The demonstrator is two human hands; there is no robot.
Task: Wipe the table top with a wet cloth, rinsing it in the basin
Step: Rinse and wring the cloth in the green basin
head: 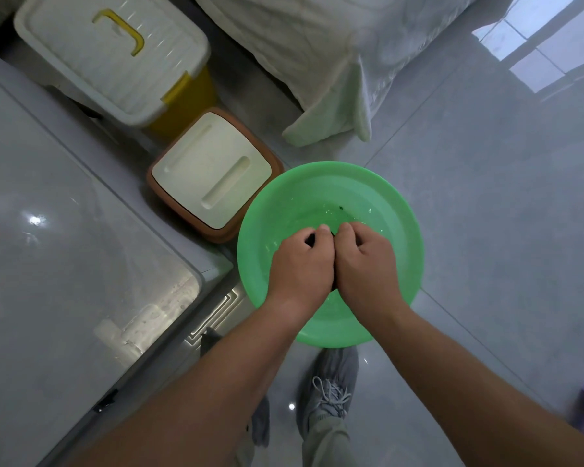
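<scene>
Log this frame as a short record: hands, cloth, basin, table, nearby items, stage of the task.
hands: left hand and right hand side by side, both gripping a dark cloth, mostly hidden
basin: round green plastic basin on the tiled floor, shallow water inside, below the hands
table: glossy grey table top, left of basin, no hand on it
nearby: white lidded storage box; brown bin with cream lid
stage: rinsing or wringing
</scene>
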